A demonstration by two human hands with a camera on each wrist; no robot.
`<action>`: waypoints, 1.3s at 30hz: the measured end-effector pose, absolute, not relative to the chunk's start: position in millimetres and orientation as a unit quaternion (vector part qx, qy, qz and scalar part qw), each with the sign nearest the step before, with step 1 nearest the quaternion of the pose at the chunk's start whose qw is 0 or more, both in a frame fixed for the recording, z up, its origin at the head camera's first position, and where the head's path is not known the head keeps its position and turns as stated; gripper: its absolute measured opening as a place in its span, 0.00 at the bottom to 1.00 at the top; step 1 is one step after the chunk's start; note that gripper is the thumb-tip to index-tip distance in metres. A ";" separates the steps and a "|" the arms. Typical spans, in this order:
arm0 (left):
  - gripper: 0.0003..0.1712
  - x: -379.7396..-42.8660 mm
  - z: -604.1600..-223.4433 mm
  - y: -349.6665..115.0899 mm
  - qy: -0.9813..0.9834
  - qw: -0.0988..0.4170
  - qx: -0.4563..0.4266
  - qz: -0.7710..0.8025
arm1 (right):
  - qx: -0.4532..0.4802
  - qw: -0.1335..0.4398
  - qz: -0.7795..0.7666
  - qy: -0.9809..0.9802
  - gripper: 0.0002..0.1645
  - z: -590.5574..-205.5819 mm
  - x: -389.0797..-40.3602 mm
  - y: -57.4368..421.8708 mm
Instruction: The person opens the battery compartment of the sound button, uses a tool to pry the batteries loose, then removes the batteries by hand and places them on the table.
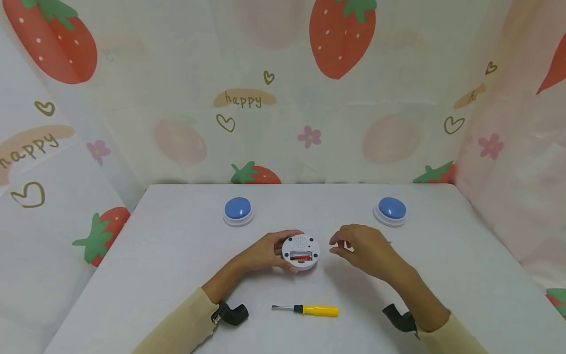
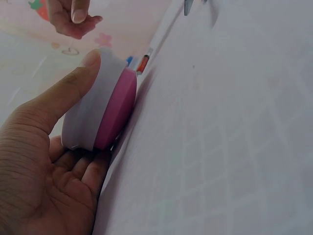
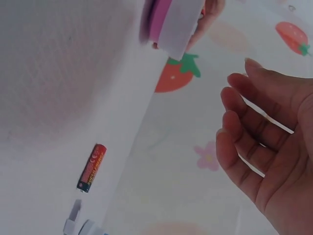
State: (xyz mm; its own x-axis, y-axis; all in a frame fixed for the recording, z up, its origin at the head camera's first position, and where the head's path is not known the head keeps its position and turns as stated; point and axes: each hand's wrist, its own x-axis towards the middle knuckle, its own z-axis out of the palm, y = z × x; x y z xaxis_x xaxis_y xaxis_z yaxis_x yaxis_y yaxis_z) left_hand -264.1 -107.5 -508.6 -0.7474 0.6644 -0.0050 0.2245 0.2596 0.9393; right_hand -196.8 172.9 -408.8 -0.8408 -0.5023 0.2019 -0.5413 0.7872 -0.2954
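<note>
Round white device — lower centre of the head frame, red battery inside. We see the left hand gripping it — right hand near, fingers loosely curled.

White device, seemingly magenta beneath, with red battery

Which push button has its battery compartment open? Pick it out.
The pink push button in the left hand: its underside shows, with a red battery in the open compartment; both blue push buttons sit dome up.
</note>
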 end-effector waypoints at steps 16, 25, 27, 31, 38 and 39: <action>0.51 -263.7 -510.5 -109.4 0.764 0.204 0.295 0.537 | 0.315 0.041 0.161 -0.934 0.12 -420.1 -199.0 144.3; 0.51 -263.2 -510.1 -108.3 0.750 0.210 0.301 0.550 | 0.301 -0.003 0.155 -0.941 0.10 -432.4 -209.0 128.4; 0.51 -263.3 -511.3 -107.7 0.747 0.214 0.301 0.552 | 0.296 -0.009 0.159 -0.942 0.10 -435.8 -209.5 127.6; 0.52 -264.3 -513.5 -106.9 0.747 0.215 0.302 0.553 | 0.288 -0.007 0.172 -0.942 0.09 -439.9 -210.3 126.8; 0.53 -266.5 -512.8 -108.1 0.751 0.202 0.308 0.548 | 0.291 -0.003 0.183 -0.939 0.08 -439.8 -212.7 124.9; 0.52 -266.6 -512.3 -108.5 0.752 0.202 0.308 0.547 | 0.293 -0.002 0.181 -0.939 0.08 -439.8 -213.1 124.3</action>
